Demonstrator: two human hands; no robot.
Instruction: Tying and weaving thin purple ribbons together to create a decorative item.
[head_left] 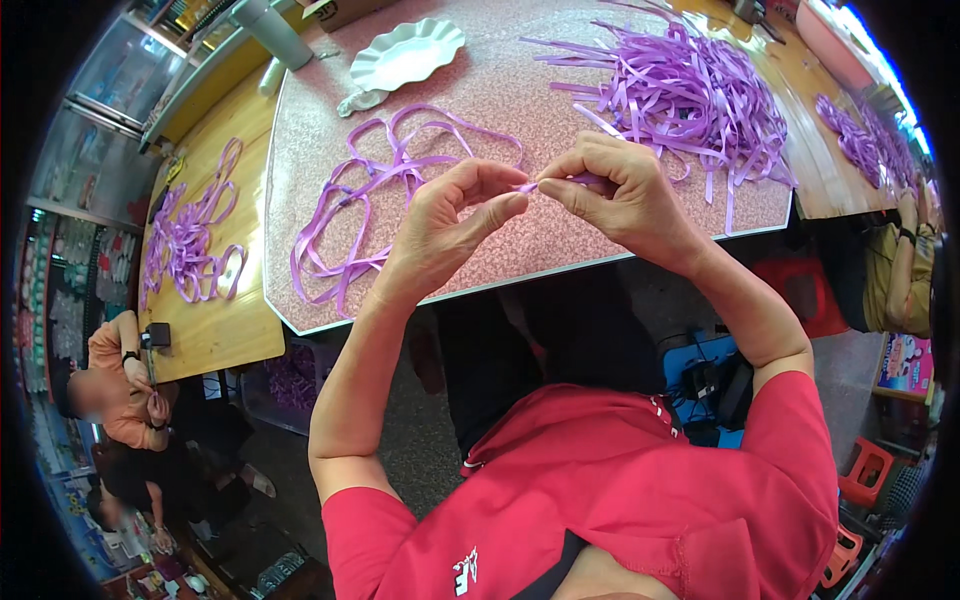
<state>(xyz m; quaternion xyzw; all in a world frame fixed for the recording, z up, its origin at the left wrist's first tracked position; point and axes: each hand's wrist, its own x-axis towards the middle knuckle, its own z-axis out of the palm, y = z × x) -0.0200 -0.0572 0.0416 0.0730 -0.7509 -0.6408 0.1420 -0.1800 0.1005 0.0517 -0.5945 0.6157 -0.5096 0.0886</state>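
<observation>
Both hands are raised over the near edge of a pink speckled table [500, 90]. My left hand [445, 222] and my right hand [615, 195] pinch the same thin purple ribbon piece [530, 185] between fingertips, which meet almost tip to tip. A long looped purple ribbon [385, 170] lies on the table just beyond my left hand. A big heap of cut purple ribbon strips [690, 95] lies beyond my right hand.
A white scalloped dish [405, 55] sits at the table's far side. More purple ribbon [190, 235] lies on a wooden table at left, where a person in orange [125, 385] sits. Another ribbon heap [865, 135] lies at far right. Red stools [865, 470] stand below right.
</observation>
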